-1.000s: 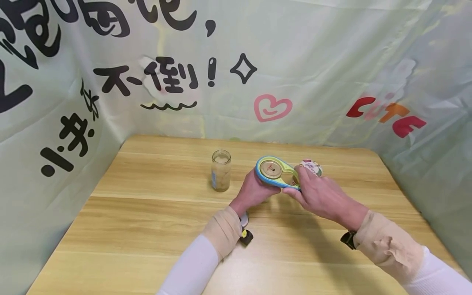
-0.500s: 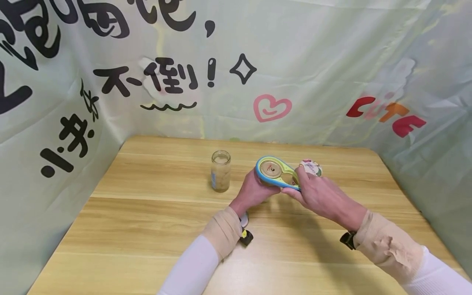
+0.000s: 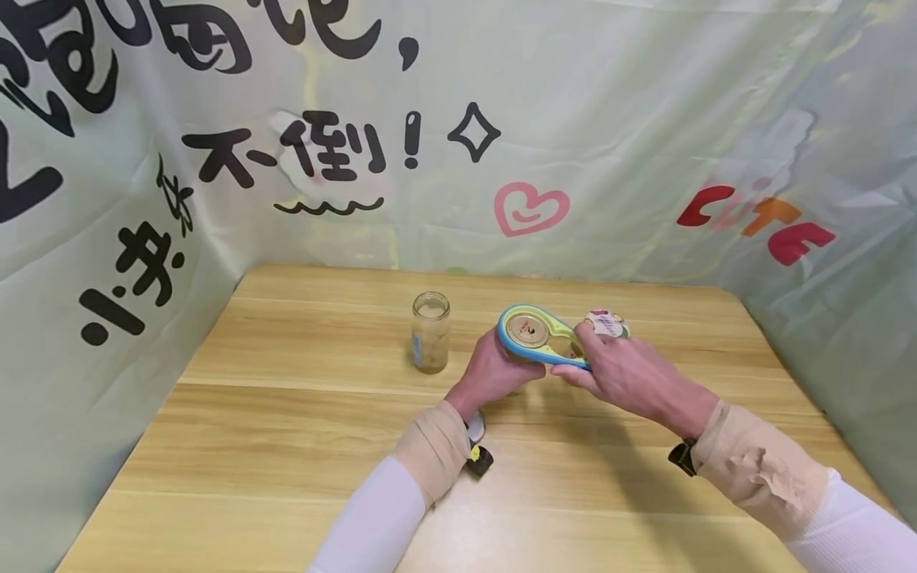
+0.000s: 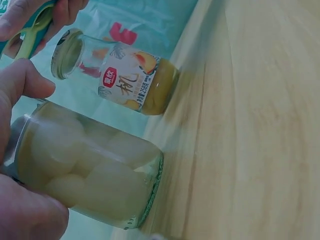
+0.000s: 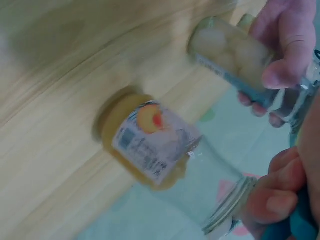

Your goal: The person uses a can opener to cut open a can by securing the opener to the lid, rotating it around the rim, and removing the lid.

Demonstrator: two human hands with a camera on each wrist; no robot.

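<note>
My left hand [image 3: 496,368] grips a glass jar [image 4: 95,165] around its top. Pale round pieces in liquid fill this jar, and its base is close to the tabletop. A blue and green jar opener [image 3: 557,325] lies over the jar's gold lid [image 3: 528,329], its loop around the lid. My right hand [image 3: 634,378] holds the opener's handle end, fingers curled round it in the right wrist view. Beside the held jar stands a peach jar [image 4: 130,77] with a printed label and yellow contents, under my right hand.
Another glass jar [image 3: 430,338], open at the top, stands to the left of my left hand on the wooden table [image 3: 301,446]. A small black and yellow object [image 3: 478,461] shows beside my left wrist. A printed cloth [image 3: 616,143] hangs behind the table.
My right hand has shifted slightly to the right, showing a little more of the opener's handle. My left hand has stayed in place.
</note>
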